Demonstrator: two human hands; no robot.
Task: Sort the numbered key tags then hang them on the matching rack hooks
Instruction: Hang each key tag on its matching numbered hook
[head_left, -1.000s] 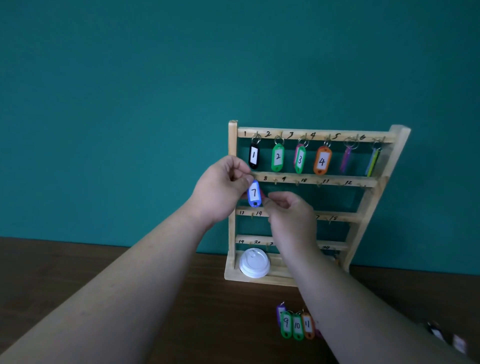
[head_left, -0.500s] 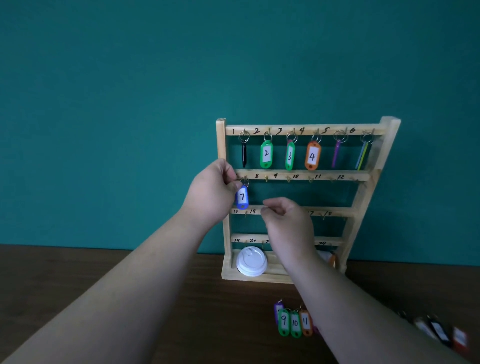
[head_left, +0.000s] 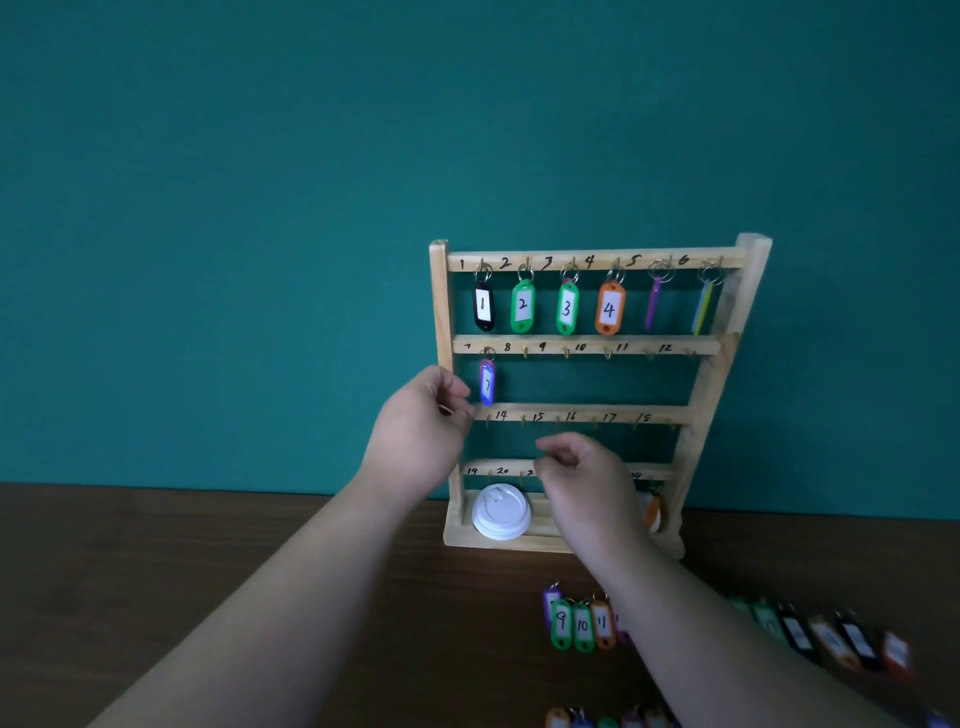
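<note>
Hanging by its ring from the second rail of the rack (head_left: 439, 312), far left: blue tag 7 (head_left: 487, 383), half edge-on, white label facing out. Left grip (head_left: 423, 421) just beside it, loosely curled, empty. Right grip (head_left: 582, 465) lower, before the rack, equally slack and empty. Best to confirm the ring is seated on its hook, then fetch the purple tag (head_left: 550, 598), likely 8, from the bench (head_left: 156, 545) in front of the rack.

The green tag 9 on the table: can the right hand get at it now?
Probably yes: the right hand seems to hold nothing, and tag 9 lies uncovered on the table, nearer the person.
</note>
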